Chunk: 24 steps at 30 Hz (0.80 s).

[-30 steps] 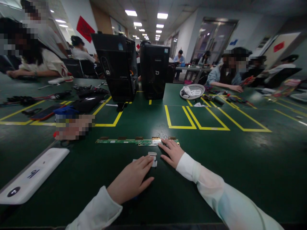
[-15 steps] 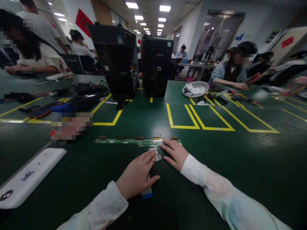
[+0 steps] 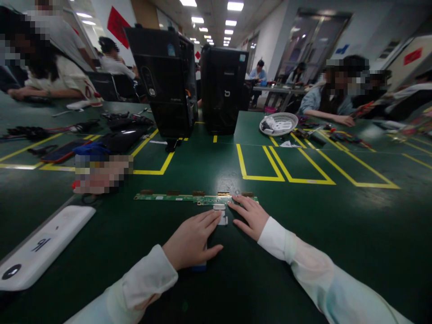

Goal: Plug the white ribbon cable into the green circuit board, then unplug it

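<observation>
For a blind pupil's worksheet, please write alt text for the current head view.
A left hand rests on a white flat cable while the right hand lies over the right part of a long, narrow green circuit board on a green table. Two black computer towers stand beyond.

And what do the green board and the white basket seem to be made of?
Green board: probably circuit-board laminate with a slight sheen, given the copper-toned tabs along its far edge. White basket: likely plastic, judging by its openwork sides; finish unclear.
</observation>
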Each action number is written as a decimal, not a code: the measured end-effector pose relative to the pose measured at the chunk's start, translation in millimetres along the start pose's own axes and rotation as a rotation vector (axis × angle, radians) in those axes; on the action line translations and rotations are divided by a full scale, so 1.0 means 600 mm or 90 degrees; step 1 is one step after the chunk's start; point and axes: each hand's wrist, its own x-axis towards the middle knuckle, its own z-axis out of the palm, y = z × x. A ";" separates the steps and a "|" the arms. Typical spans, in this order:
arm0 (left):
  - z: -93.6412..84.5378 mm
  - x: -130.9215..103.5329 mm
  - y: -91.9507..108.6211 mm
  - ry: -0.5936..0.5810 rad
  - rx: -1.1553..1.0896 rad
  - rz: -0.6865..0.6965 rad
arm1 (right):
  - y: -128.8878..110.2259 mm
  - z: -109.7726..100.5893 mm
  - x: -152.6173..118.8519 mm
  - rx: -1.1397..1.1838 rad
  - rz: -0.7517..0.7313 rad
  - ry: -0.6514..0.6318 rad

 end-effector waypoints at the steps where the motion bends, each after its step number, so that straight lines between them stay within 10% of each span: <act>1: 0.001 0.000 0.001 0.003 0.000 -0.006 | 0.000 0.000 0.000 0.001 0.000 -0.001; 24: 0.011 -0.001 -0.025 0.001 -0.039 0.018 | 0.000 -0.007 0.002 0.020 -0.001 -0.004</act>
